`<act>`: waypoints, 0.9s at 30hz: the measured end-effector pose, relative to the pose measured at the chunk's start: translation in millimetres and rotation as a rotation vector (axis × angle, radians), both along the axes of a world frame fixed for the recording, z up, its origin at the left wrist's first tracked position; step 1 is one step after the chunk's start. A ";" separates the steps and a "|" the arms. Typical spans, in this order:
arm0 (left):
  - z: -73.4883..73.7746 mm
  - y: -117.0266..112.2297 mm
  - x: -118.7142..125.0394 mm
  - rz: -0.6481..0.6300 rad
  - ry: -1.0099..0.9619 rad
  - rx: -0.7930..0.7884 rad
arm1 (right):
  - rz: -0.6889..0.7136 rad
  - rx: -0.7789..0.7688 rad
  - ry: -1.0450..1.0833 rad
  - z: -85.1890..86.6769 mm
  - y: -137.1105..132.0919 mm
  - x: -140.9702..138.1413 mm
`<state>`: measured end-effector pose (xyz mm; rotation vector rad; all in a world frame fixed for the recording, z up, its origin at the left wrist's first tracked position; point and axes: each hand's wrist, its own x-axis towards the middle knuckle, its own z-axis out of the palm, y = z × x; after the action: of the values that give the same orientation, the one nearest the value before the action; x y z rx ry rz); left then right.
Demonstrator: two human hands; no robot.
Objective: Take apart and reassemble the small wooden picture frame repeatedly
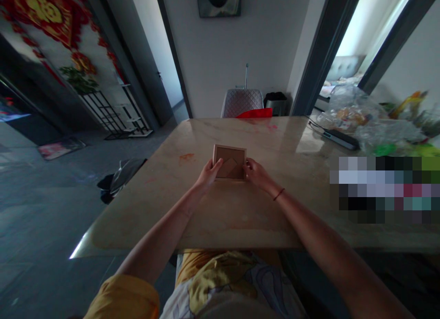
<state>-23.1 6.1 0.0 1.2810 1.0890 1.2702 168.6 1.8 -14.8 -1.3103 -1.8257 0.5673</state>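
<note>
A small wooden puzzle tray (229, 161) with flat wooden pieces inside lies on the beige marble table (220, 218), a little beyond arm's middle reach. My left hand (208, 170) grips its left edge, fingers curled around the frame. At the opposite side, my right hand (255, 171) is closed on the right edge, with a thin band on that wrist. Both forearms stretch out over the tabletop.
Clear plastic bags of food (354, 115) and a dark flat device (338, 138) crowd the table's right side. A quilted chair (242, 102) with something red on it stands at the far end. A dark chair or bag (122, 176) sits on the floor left.
</note>
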 end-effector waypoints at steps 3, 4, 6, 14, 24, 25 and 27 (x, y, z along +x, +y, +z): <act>-3.5 1.3 -0.6 0.031 0.008 -0.009 | -0.084 0.211 -0.106 5.6 -6.9 -2.9; -4.3 1.5 -0.5 0.039 0.008 -0.016 | -0.086 0.284 -0.155 8.1 -9.9 -4.1; -5.3 1.9 -0.2 0.042 0.010 -0.023 | -0.034 0.388 -0.252 12.9 -16.0 -7.4; -2.6 0.8 -0.2 -0.036 0.000 -0.037 | 0.083 0.411 -0.366 17.3 -23.8 -15.5; -3.3 0.1 0.5 -0.026 -0.018 -0.079 | 0.165 0.563 -0.589 27.2 -25.1 -15.9; -3.0 -0.2 0.8 -0.034 -0.027 -0.090 | 0.164 0.583 -0.616 27.7 -25.3 -16.5; -2.3 -1.3 1.5 -0.045 -0.046 -0.134 | 0.162 0.614 -0.649 27.5 -25.4 -17.8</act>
<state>-21.6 4.8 -2.3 1.1640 1.0889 1.1674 150.9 -23.6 12.6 -0.9723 -2.3752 -0.3875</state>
